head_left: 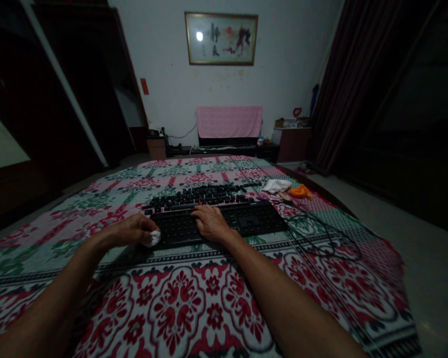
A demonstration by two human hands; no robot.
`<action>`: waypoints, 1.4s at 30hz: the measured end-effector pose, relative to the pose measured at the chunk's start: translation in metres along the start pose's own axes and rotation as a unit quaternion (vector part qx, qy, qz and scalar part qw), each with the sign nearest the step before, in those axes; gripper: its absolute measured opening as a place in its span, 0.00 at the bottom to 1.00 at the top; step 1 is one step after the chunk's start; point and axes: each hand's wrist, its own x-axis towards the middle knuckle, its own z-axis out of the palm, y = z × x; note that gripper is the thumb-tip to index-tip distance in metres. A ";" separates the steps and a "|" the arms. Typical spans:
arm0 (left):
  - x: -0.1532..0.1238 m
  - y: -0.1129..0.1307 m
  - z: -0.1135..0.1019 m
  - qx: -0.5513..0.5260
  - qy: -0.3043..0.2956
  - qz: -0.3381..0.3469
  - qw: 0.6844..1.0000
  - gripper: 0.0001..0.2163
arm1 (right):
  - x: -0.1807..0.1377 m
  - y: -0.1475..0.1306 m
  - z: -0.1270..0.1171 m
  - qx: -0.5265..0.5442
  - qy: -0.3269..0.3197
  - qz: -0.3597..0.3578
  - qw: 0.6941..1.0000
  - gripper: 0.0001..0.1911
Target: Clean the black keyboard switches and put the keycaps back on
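Observation:
A black keyboard (182, 230) with its keycaps off lies across the patterned cloth. At its left end my left hand (137, 228) is closed around a crumpled white tissue (155, 238), which touches or nearly touches the keyboard's corner. My right hand (211, 223) rests over the middle of the keyboard, fingers bent and gripping toward its far edge; the fingertips are partly hidden. Just behind that edge lies a thin tool (184, 206) with a reddish tip near my right fingers. Many loose black keycaps (205, 194) are spread in rows beyond the keyboard.
A white crumpled cloth (277, 186) and an orange cloth (300, 191) lie to the right of the keycaps. The black cable (332, 243) loops over the right side of the patterned tablecloth (179, 298). Against the far wall, a pink towel (229, 122) covers a dark screen.

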 end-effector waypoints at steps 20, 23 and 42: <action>-0.003 -0.003 -0.009 -0.007 0.134 0.039 0.990 0.11 | 0.001 0.002 0.001 -0.004 0.006 -0.008 1.000 0.15; 0.000 -0.005 -0.006 0.004 0.089 0.028 0.996 0.10 | 0.001 0.002 0.001 -0.003 0.009 -0.009 1.000 0.15; 0.013 -0.019 -0.006 -0.036 0.334 0.026 0.942 0.15 | 0.001 0.002 0.001 0.005 0.004 -0.007 1.000 0.16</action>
